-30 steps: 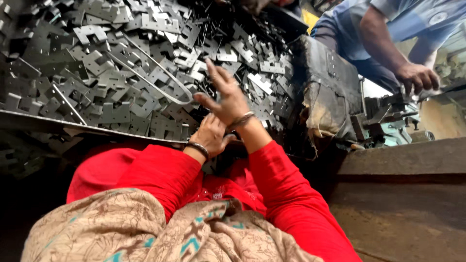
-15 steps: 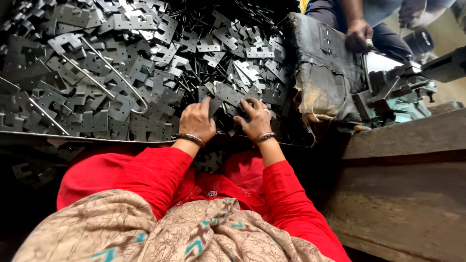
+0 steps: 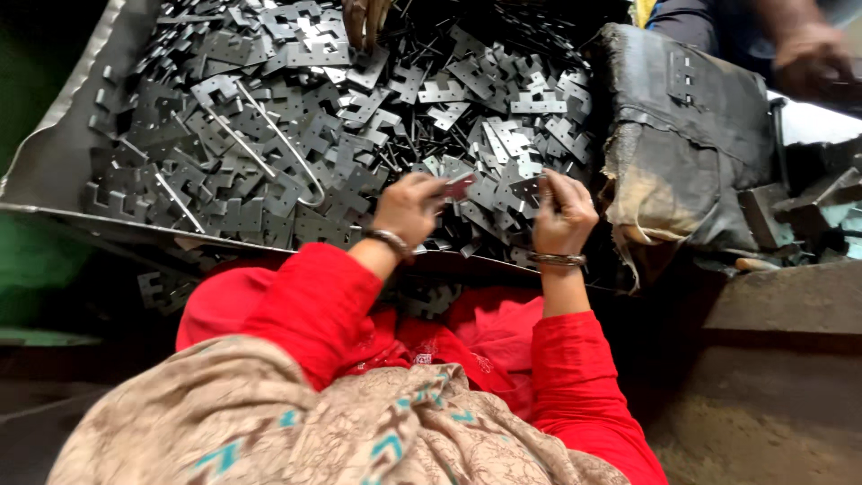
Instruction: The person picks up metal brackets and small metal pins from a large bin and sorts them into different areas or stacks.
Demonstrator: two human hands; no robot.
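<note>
A small flat grey stamped metal plate (image 3: 460, 186) was pinched at the fingertips of the left hand (image 3: 409, 208), lifted just above the heap of dark notched sheet-metal pieces (image 3: 296, 135) that filled the shallow metal tray (image 3: 54, 171). Half a second earlier both hands had lain palm-down on the heap; now they were raised and curled. The right hand (image 3: 564, 214) had its fingers closed on another grey notched plate (image 3: 528, 190) at the pile's near edge. Long thin metal rods (image 3: 269, 135) lay across the pieces as before. Beside the tray stood a worn dark padded block (image 3: 682, 135); another person's hand (image 3: 813, 58) rested beyond it, farther right than earlier.
</note>
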